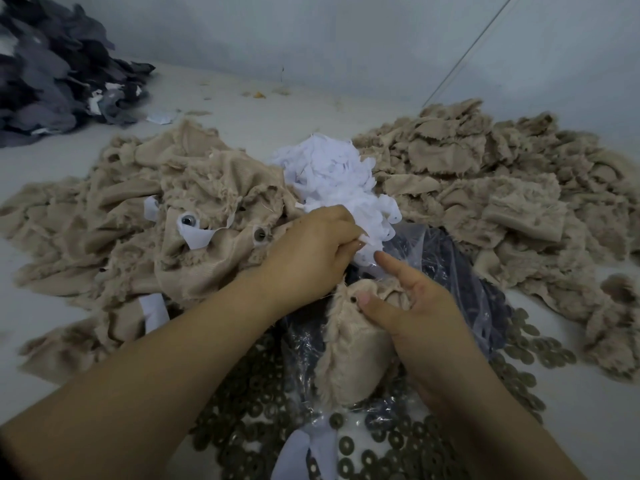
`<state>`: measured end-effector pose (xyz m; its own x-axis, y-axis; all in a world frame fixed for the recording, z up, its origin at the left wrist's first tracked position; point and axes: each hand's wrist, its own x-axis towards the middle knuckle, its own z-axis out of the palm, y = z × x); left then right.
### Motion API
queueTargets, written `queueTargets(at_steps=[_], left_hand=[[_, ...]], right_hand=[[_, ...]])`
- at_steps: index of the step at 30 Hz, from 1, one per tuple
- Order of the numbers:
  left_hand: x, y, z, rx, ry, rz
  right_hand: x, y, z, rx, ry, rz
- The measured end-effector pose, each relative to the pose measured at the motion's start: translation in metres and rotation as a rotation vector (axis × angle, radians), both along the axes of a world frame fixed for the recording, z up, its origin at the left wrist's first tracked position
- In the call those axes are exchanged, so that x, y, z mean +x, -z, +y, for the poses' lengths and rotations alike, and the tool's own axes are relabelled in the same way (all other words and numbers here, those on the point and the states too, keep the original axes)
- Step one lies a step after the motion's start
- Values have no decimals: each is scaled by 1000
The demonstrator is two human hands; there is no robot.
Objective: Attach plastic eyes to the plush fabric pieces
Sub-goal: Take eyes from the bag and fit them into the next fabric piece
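My right hand (419, 317) grips a beige plush piece (349, 351) in front of me, the thumb pressing beside a small dark eye post (354, 300) that pokes through it, the index finger pointing out. My left hand (311, 251) reaches into the heap of white fabric patches (332, 171) and pinches one (367, 242). To the left lie plush pieces (194, 216) with plastic eyes (188, 221) fitted, one over a white patch. A clear plastic bag of dark eyes (460, 271) lies under my hands.
A heap of plain beige plush pieces (502, 188) fills the right side. Several round brown washers (391, 441) are spread along the near edge. A pile of grey and dark fabric (59, 71) sits at the far left by the wall.
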<state>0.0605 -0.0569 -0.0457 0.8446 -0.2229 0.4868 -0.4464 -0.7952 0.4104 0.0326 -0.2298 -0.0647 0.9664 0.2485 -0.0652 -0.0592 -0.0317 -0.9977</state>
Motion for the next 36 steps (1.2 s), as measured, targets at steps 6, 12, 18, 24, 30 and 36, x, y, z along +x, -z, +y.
queueTargets(at_steps=[6, 12, 18, 24, 30, 36], left_hand=[[-7, 8, 4, -76, 44, 16], [-10, 3, 6, 22, 93, 8], [-10, 6, 6, 38, 89, -8], [-7, 4, 9, 25, 48, -40], [4, 2, 18, 76, -16, -4], [-1, 3, 18, -3, 28, -57]], right_hand=[[1, -3, 0, -76, -47, -107], [6, -7, 2, -225, 28, -265], [12, -1, 7, -241, 190, -288], [12, -1, 6, -230, 181, -232], [6, -7, 2, -144, 109, -188], [2, -11, 3, -109, 110, -174]])
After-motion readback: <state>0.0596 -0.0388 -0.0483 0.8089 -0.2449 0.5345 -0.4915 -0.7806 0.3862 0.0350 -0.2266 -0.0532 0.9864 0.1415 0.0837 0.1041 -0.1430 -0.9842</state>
